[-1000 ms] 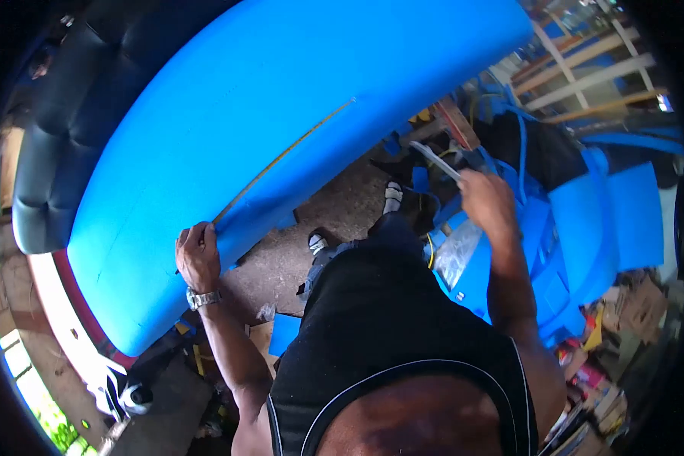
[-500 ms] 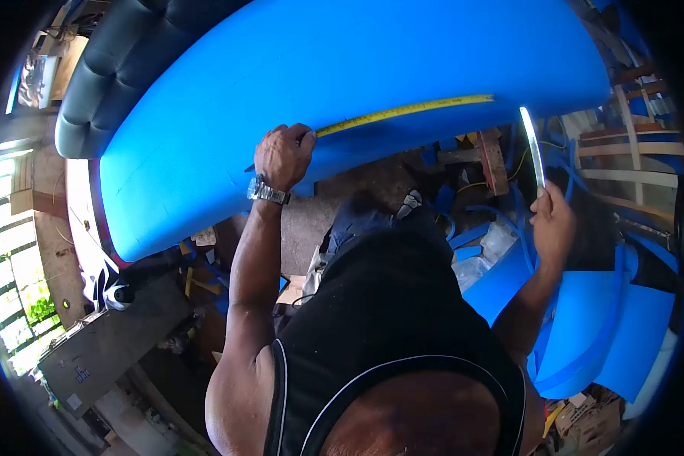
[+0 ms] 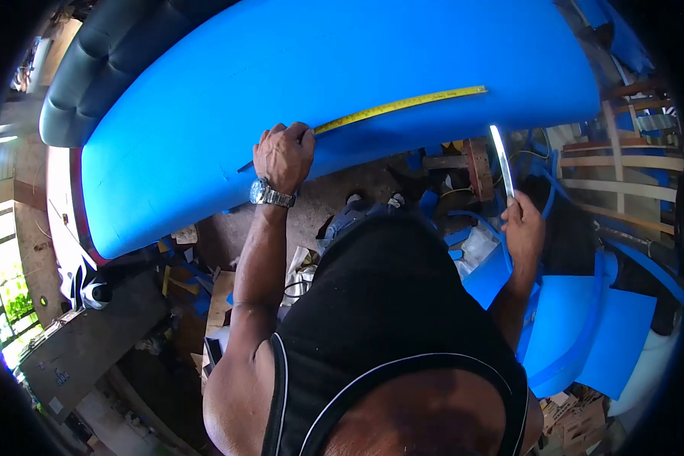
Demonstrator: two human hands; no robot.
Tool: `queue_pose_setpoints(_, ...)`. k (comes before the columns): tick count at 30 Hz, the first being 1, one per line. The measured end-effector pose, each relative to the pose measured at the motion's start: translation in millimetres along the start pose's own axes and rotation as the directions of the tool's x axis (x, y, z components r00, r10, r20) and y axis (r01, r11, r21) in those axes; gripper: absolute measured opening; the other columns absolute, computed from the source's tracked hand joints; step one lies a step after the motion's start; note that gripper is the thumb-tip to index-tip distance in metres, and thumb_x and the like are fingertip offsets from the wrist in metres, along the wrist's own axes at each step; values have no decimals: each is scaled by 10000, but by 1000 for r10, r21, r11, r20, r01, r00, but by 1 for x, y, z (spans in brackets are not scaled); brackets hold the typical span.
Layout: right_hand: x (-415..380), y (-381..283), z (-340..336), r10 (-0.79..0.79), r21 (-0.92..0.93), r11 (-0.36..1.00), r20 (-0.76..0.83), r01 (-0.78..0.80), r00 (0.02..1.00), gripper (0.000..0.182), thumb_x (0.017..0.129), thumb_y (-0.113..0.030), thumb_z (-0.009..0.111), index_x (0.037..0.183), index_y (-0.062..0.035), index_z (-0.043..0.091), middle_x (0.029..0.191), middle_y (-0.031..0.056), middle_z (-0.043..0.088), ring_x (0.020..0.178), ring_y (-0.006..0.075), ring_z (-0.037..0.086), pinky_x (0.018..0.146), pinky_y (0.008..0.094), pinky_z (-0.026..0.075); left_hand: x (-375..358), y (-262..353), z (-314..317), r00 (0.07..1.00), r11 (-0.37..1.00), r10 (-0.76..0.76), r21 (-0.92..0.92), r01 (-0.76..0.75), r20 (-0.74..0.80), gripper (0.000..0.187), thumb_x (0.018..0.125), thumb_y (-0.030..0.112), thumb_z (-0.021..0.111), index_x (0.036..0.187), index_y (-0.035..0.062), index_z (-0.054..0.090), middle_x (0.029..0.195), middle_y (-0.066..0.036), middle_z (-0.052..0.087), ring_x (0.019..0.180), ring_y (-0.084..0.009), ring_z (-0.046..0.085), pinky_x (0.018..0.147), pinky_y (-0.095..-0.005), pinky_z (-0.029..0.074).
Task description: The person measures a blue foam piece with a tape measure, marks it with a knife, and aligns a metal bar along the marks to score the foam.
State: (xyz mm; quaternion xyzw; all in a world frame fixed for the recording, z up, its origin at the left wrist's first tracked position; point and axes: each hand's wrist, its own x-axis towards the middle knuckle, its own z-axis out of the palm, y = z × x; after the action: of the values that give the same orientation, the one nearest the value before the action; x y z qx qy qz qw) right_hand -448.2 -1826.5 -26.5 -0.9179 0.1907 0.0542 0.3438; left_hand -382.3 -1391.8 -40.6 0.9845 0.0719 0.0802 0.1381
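Observation:
My left hand [image 3: 283,158], with a metal watch on its wrist, is closed over one part of a yellow measuring tape [image 3: 403,104]. The tape runs rightward from my fingers across a large blue foam slab [image 3: 342,53], near its front edge. A thin dark end [image 3: 245,166] pokes out on the other side of this hand; what it belongs to is hidden. My right hand [image 3: 524,232] grips a long, shiny knife blade [image 3: 501,156] at its lower end, point upward, just off the slab's front edge. Any handle is covered by my fingers.
Behind the slab at the left lies a dark tufted cushion [image 3: 102,57]. Slatted wooden frames [image 3: 623,162] stand at the right. Blue foam sheets [image 3: 562,319] and offcuts lie low on the right. A wooden piece [image 3: 479,169] stands under the slab's front edge.
My right hand has moved left and slightly down with the knife. The left hand stays on the tape, and the whole view has shifted a little.

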Motion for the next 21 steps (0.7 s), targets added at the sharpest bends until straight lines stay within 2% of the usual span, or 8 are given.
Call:
queue_pose_setpoints(4, -3, -13, 5, 34, 26, 999, -1, -34, 999, 288, 1015, -200, 614, 1250, -58, 698, 736, 30, 639, 576, 106, 584, 563, 283, 483, -5, 3, -10, 1000, 996, -6, 91, 6, 3, 241, 926, 334, 629, 959, 154, 787, 913, -127, 722, 901, -333, 669, 851, -476, 511)
queue_pose_setpoints(10, -6, -22, 9, 49, 26, 998, -1, -49, 999, 291, 1018, -192, 608, 1257, -50, 696, 745, 37, 638, 593, 105, 583, 568, 275, 482, 3, 6, -10, 998, 1000, -18, 19, 17, 60, 245, 926, 330, 624, 977, 160, 793, 919, -130, 723, 917, -330, 669, 865, -465, 507)
queue_pose_setpoints(16, -7, -32, 3, 72, 52, 996, 3, -72, 997, 291, 1021, -179, 605, 1266, -49, 694, 744, 34, 630, 611, 101, 574, 572, 272, 477, 1, 12, -2, 999, 999, -42, 23, 42, 25, 245, 921, 320, 630, 975, 142, 790, 899, -132, 724, 920, -323, 671, 878, -460, 506)
queue_pose_setpoints(21, -9, -25, 3, 90, 50, 995, -33, -88, 995, 286, 1020, -173, 611, 1264, -50, 697, 750, 34, 631, 610, 101, 569, 574, 272, 478, -1, 13, -6, 998, 999, -33, 33, 31, 60, 242, 920, 318, 634, 973, 140, 789, 903, -129, 728, 913, -321, 673, 880, -459, 506)
